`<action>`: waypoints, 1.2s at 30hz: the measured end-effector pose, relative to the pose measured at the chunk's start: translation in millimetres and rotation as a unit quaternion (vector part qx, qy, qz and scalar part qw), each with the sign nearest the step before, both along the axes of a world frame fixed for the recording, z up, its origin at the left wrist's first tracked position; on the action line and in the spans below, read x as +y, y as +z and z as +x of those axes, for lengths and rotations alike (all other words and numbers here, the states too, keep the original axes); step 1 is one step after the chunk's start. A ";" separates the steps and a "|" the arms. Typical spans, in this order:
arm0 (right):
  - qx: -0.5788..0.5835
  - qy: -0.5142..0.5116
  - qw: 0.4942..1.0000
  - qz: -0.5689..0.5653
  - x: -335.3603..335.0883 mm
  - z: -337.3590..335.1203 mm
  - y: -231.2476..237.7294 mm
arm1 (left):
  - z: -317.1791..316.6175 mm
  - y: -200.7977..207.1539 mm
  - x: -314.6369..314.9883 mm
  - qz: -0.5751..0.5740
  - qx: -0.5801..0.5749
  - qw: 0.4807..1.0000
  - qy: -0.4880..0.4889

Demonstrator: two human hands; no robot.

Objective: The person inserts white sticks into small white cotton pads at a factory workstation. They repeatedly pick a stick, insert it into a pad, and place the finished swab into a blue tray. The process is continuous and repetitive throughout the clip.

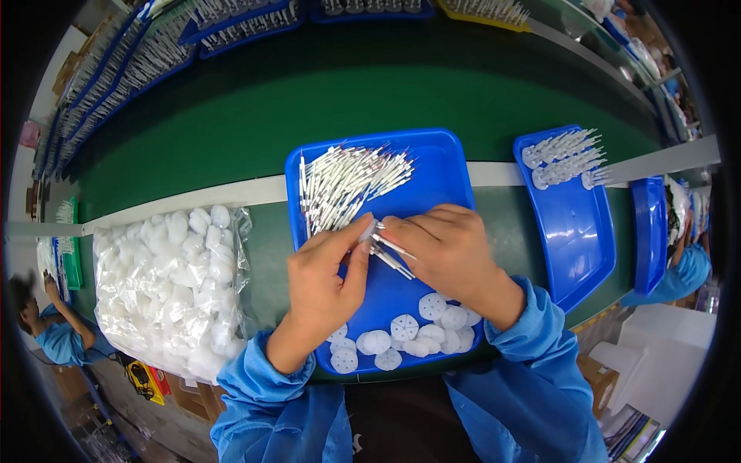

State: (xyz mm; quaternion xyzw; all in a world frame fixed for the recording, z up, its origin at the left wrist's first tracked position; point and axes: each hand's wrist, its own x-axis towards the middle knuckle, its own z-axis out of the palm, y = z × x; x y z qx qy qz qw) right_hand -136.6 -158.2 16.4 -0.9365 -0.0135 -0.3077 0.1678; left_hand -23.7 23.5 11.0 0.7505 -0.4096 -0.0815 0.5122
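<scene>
My left hand (328, 270) pinches rod-studded translucent disc (369, 231); right hand (446, 247) curled, hold unclear; white rod-clusters (567, 157) seem done, loose white discs (404, 328) left.

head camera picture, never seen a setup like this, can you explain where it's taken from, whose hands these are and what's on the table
No machine here: these are a person's bare left hand and right hand, seen from a wide fisheye camera on their own head, looking down. That lens bends the straight edges.

On the green table sits a blue tray with a heap of thin white sticks and loose pale discs. To its left is a clear bag full of white pieces; to its right, another blue tray.

Over the near tray, the left hand pinches a small pale piece with several sticks poking out. The right fingertips meet it; their exact grip is hidden.
</scene>
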 end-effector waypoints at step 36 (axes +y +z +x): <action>0.100 0.123 0.790 0.593 4.1 -6.6 1.8 | 8.7 11.7 -6.6 -0.082 -0.177 0.980 -0.036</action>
